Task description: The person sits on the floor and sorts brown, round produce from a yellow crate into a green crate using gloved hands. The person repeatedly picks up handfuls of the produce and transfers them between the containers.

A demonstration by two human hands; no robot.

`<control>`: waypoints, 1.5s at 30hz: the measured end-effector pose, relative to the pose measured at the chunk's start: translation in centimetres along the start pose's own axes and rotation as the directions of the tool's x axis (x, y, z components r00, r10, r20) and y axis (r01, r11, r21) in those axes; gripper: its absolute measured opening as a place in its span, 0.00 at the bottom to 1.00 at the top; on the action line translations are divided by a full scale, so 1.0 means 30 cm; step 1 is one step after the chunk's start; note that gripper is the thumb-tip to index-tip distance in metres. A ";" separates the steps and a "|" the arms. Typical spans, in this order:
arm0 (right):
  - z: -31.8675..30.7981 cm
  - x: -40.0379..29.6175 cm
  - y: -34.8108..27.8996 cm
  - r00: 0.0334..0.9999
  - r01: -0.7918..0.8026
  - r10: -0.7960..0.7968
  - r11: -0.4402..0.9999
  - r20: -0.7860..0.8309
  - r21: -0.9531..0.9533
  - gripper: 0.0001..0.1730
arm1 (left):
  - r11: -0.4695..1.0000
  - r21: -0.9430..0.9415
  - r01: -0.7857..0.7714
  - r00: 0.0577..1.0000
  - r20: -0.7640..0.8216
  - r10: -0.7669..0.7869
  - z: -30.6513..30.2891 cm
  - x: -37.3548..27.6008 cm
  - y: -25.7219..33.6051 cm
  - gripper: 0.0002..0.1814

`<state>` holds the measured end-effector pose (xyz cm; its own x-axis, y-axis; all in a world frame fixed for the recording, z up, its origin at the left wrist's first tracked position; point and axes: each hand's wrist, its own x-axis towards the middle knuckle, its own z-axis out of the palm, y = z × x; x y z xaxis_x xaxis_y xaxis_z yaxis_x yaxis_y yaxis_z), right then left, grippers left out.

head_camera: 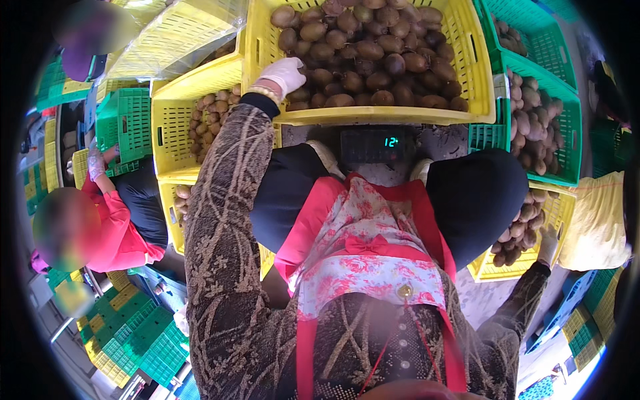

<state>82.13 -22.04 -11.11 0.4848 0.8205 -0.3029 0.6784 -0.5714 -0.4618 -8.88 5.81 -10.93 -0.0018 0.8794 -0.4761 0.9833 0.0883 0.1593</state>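
Brown kiwifruit (370, 55) fill a large yellow plastic crate (385, 118) in front of me. My left hand (282, 76), in a white glove, reaches over the crate's left side onto the fruit. Its fingers curl downward, and whether they grip a kiwifruit is hidden. At the lower right, my right hand (548, 245), also gloved, is inside a smaller yellow crate (482, 267), beside a heap of kiwifruit (520, 227). Its fingers are too indistinct to show a hold. A digital scale display (372, 146) with lit green digits sits below the large crate.
Yellow crates with small kiwifruit (212, 117) stand at my left. Green crates (542, 127) with more fruit line the right, near a pale yellow sack (595, 222). A co-worker in a red garment (125, 232) sits at left. Stacked crates (135, 335) stand at lower left.
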 end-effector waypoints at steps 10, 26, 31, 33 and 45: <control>0.018 -0.053 -0.351 0.979 0.202 -0.201 0.978 0.030 -0.054 0.27 | 0.975 0.220 0.023 0.998 0.051 -0.035 0.074 0.062 0.023 0.26; 0.341 -0.318 -1.774 0.629 0.600 -0.724 0.683 0.283 0.417 0.20 | -0.015 -0.999 0.052 0.852 0.036 0.522 -0.172 -0.163 0.308 0.28; 0.583 -0.289 -1.949 0.429 0.502 -0.807 0.587 0.406 0.635 0.21 | 0.024 -0.993 -0.113 0.819 -0.080 0.568 -0.216 -0.280 0.413 0.31; 0.635 -0.280 -1.985 0.451 0.343 -0.767 0.621 0.456 0.705 0.21 | 0.023 -0.981 -0.193 0.812 -0.147 0.565 -0.212 -0.299 0.436 0.32; 0.710 -0.246 -2.030 0.234 0.744 -0.953 0.304 0.195 0.595 0.12 | 0.255 -0.896 -0.364 0.758 -0.125 0.640 -0.258 -0.320 0.410 0.36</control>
<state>25.48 7.08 1.50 -0.6409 0.7394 0.2063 0.2386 0.4473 -0.8620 1.83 2.07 2.30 0.6053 0.7817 -0.1503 0.0881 0.1219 0.9886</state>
